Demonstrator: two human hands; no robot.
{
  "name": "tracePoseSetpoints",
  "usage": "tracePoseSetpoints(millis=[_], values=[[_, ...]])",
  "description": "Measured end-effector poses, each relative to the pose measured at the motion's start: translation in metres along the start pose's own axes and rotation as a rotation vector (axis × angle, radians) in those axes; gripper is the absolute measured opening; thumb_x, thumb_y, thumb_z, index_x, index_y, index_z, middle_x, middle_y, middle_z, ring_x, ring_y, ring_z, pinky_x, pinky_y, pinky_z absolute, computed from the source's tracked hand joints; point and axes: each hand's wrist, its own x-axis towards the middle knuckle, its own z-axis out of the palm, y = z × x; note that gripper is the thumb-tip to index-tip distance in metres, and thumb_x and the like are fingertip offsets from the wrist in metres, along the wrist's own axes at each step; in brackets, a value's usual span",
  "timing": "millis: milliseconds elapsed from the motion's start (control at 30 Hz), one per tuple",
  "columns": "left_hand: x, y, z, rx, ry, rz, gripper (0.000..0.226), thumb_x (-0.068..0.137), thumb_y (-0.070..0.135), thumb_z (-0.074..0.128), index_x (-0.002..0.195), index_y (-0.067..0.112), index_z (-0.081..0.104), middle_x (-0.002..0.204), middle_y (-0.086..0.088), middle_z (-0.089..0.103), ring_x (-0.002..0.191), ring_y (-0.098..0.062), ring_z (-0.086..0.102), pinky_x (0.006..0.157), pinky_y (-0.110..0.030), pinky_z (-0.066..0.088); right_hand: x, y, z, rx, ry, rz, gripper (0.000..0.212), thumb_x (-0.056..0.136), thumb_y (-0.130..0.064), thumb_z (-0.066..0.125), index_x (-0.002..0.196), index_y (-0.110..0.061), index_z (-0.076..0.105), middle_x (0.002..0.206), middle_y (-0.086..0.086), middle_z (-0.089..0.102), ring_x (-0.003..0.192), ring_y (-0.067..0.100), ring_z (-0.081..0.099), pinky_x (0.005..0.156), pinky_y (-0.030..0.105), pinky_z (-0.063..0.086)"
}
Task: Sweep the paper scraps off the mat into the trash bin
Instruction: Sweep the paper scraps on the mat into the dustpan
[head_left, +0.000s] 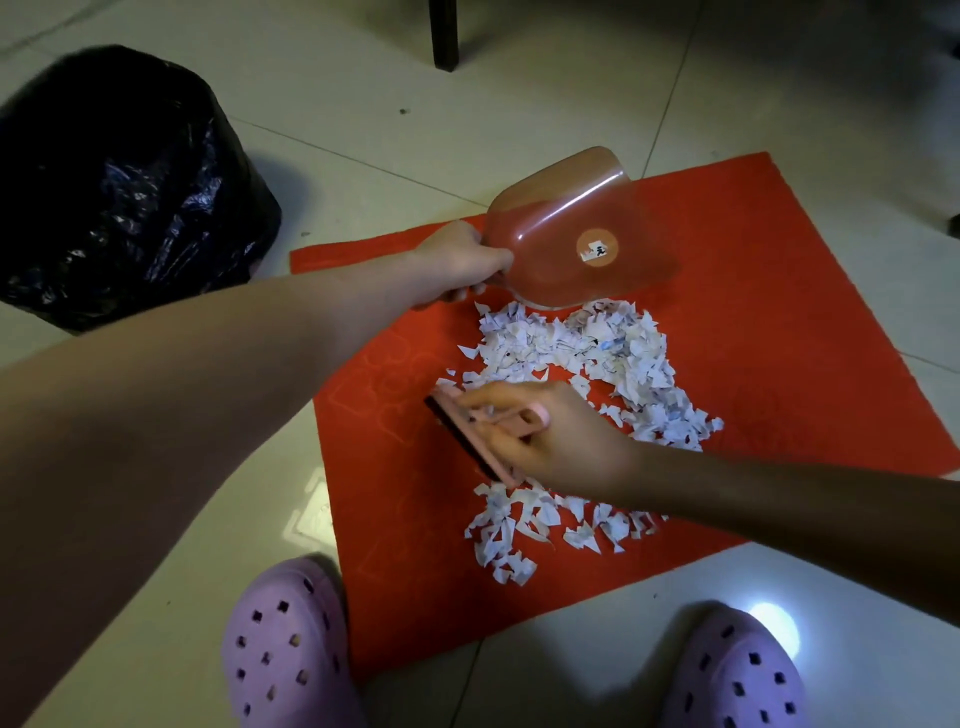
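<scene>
A red mat (753, 322) lies on the tiled floor with several white paper scraps (587, 348) heaped in its middle and a second cluster of scraps (524, 525) nearer to me. My left hand (457, 260) grips the handle of a translucent pink dustpan (566, 234), tilted with its lip down on the mat at the far edge of the heap. My right hand (561, 436) holds a small pink brush (483, 431) low over the mat between the two clusters. The trash bin (119, 187), lined with a black bag, stands left of the mat.
My two feet in purple clogs (285, 649) stand at the mat's near edge. A dark chair leg (444, 31) rises from the floor beyond the mat. A bright light spot (769, 623) reflects off the tiles by my right foot.
</scene>
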Motion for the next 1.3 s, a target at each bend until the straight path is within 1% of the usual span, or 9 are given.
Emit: tracePoseSetpoints(millis=[200, 367, 533, 633, 700, 800, 1033, 1233, 1300], values=[[0.003, 0.007, 0.005, 0.027, -0.016, 0.015, 0.016, 0.084, 0.025, 0.059, 0.074, 0.015, 0.051, 0.057, -0.002, 0.052, 0.040, -0.015, 0.038, 0.042, -0.022, 0.030, -0.029, 0.008, 0.018, 0.011, -0.279, -0.121, 0.029, 0.095, -0.021, 0.054, 0.121, -0.011, 0.061, 0.094, 0.007, 0.071, 0.070, 0.012, 0.065, 0.062, 0.024, 0.054], [0.003, 0.014, 0.009, 0.020, -0.027, 0.026, 0.015, 0.085, 0.024, 0.059, 0.075, 0.015, 0.052, 0.058, -0.002, 0.053, 0.039, -0.014, 0.038, 0.039, -0.019, 0.030, -0.034, 0.021, 0.022, -0.025, -0.424, -0.135, 0.031, 0.095, -0.021, 0.054, 0.121, -0.007, 0.062, 0.102, 0.008, 0.071, 0.077, 0.003, 0.064, 0.071, 0.017, 0.052], [0.003, 0.014, 0.010, 0.028, -0.026, 0.031, 0.018, 0.086, 0.024, 0.058, 0.072, 0.016, 0.050, 0.055, 0.000, 0.051, 0.037, -0.012, 0.038, 0.035, -0.016, 0.029, -0.019, 0.029, -0.018, -0.124, -0.239, -0.095, 0.052, 0.091, -0.047, 0.036, 0.122, -0.014, 0.062, 0.101, 0.009, 0.072, 0.061, 0.000, 0.065, 0.055, 0.010, 0.050], [0.006, 0.013, 0.010, 0.023, -0.027, 0.029, 0.017, 0.085, 0.024, 0.059, 0.073, 0.015, 0.051, 0.055, 0.000, 0.051, 0.036, -0.011, 0.037, 0.034, -0.016, 0.028, -0.010, 0.038, -0.043, -0.161, -0.042, -0.080, 0.035, 0.092, -0.030, 0.051, 0.124, -0.021, 0.060, 0.101, -0.009, 0.068, 0.065, 0.009, 0.069, 0.054, 0.031, 0.057], [0.008, 0.013, 0.011, 0.021, -0.031, 0.027, 0.017, 0.085, 0.024, 0.059, 0.073, 0.015, 0.050, 0.055, -0.001, 0.051, 0.037, -0.013, 0.037, 0.036, -0.017, 0.028, -0.007, 0.037, -0.048, -0.124, 0.069, -0.088, 0.031, 0.090, -0.018, 0.061, 0.121, -0.021, 0.063, 0.096, -0.021, 0.064, 0.069, 0.002, 0.067, 0.056, 0.024, 0.056], [0.011, 0.014, 0.016, 0.015, -0.042, 0.028, 0.015, 0.084, 0.024, 0.059, 0.076, 0.014, 0.051, 0.055, -0.001, 0.052, 0.039, -0.014, 0.037, 0.040, -0.019, 0.029, -0.008, 0.028, -0.032, 0.046, -0.030, -0.091, 0.030, 0.088, -0.006, 0.062, 0.117, -0.015, 0.065, 0.089, -0.032, 0.063, 0.057, -0.001, 0.062, 0.047, 0.009, 0.043], [0.016, 0.022, 0.021, 0.002, -0.071, 0.029, 0.014, 0.084, 0.024, 0.058, 0.080, 0.011, 0.052, 0.056, 0.000, 0.051, 0.038, -0.013, 0.036, 0.035, -0.016, 0.027, -0.004, 0.032, 0.030, 0.011, -0.293, -0.137, 0.030, 0.090, -0.008, 0.059, 0.120, -0.004, 0.063, 0.107, 0.007, 0.071, 0.082, -0.017, 0.054, 0.068, -0.003, 0.037], [0.019, 0.021, 0.016, -0.058, -0.039, 0.017, 0.015, 0.084, 0.023, 0.058, 0.076, 0.014, 0.051, 0.057, -0.001, 0.051, 0.039, -0.013, 0.036, 0.037, -0.018, 0.028, 0.004, 0.042, -0.021, -0.144, -0.041, 0.027, 0.029, 0.094, -0.021, 0.054, 0.122, -0.017, 0.062, 0.094, -0.005, 0.070, 0.052, -0.002, 0.061, 0.048, 0.014, 0.048], [0.020, 0.018, 0.013, -0.069, -0.021, 0.008, 0.015, 0.084, 0.024, 0.058, 0.075, 0.014, 0.049, 0.057, -0.002, 0.051, 0.038, -0.014, 0.035, 0.038, -0.017, 0.027, 0.002, 0.041, -0.038, -0.140, 0.080, 0.036, 0.030, 0.093, -0.020, 0.056, 0.122, -0.021, 0.063, 0.081, -0.013, 0.069, 0.051, 0.011, 0.063, 0.049, 0.034, 0.053]])
